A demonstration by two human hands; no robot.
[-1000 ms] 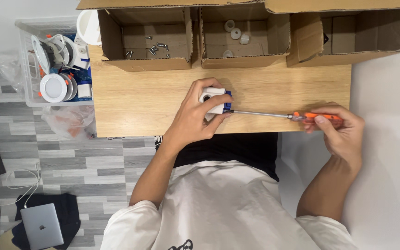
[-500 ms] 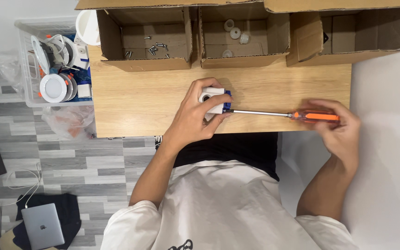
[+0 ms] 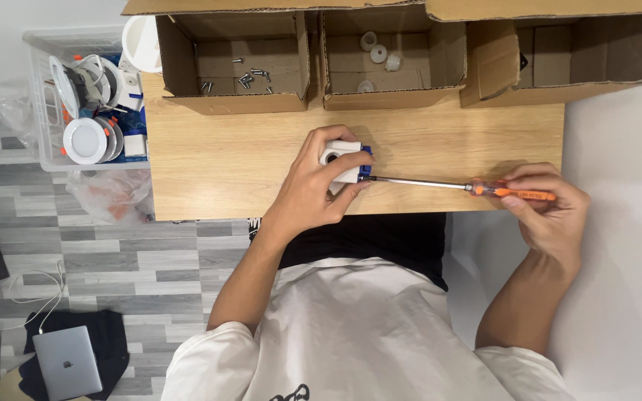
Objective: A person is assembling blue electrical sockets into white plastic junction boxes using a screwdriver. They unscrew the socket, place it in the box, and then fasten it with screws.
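While clamped on white part [image 3: 342,160] and screwdriver [image 3: 477,188], both hands [image 3: 313,189] before 3 cardboard boxes [image 3: 235,63].

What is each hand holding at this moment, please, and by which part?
Left hand grips the white-and-blue part around its body; right hand holds the screwdriver by its orange handle.

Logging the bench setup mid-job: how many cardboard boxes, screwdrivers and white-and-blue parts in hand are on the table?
Cardboard boxes: 3
Screwdriver, held in the right hand: 1
White-and-blue part, gripped by the left hand: 1
Total: 5
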